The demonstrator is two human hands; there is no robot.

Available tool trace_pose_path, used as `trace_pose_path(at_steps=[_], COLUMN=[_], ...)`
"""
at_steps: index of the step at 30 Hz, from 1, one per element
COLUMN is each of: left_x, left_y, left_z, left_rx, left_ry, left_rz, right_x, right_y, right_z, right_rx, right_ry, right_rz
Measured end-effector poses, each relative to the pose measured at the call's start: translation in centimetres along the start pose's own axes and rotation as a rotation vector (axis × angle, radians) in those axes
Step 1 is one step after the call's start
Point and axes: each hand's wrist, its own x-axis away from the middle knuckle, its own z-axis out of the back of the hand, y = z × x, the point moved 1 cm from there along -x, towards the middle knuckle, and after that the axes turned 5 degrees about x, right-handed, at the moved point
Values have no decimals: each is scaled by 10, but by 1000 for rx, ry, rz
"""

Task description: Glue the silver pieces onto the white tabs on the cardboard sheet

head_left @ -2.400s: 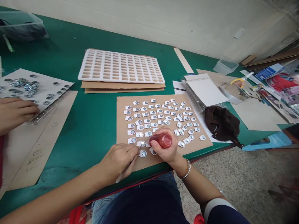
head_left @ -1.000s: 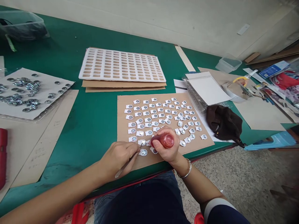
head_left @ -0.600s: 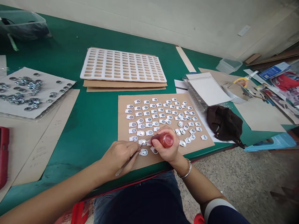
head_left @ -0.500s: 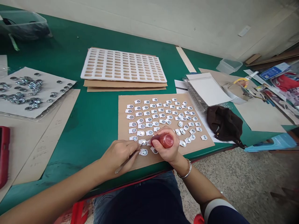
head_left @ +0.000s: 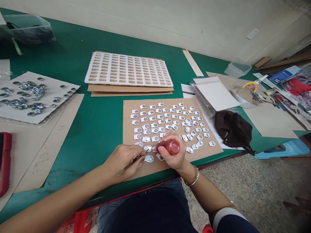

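My left hand [head_left: 125,160] is closed around a thin metal tool [head_left: 132,162], whose tip is by a small white tag with a round metal piece [head_left: 149,148]. In my right hand [head_left: 177,158] is a red bottle [head_left: 172,147], tilted with its base toward me; its nozzle is hidden. Both hands are over the front part of a brown cardboard sheet [head_left: 128,113]. Several white tags with round metal pieces lie in rough rows on that sheet.
Behind the cardboard is a white slotted tray [head_left: 128,84]. Round metal parts [head_left: 36,90] lie on a white sheet at left, near a red-cased phone [head_left: 5,161]. A dark brown pouch [head_left: 233,127] and white paper stack [head_left: 217,92] are at right. A plastic box [head_left: 31,29] stands far left.
My left hand has shifted slightly left, and the thin tool has moved back with it from the tag. The right hand with the red bottle is nearly unmoved.
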Motion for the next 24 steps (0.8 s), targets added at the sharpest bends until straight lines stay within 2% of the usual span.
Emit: trace_pose_path(at_steps=[12,24], left_x=[1,0], left_y=[-5,-6], left_z=[-2,-1], left_rx=[22,66], left_ry=[39,10], left_rz=[-5,10], right_x=[0,-2], right_y=[-1,-4], right_z=[0,-1], right_rx=[-10,-19], right_ry=[-4,-16], right_rz=[4,22])
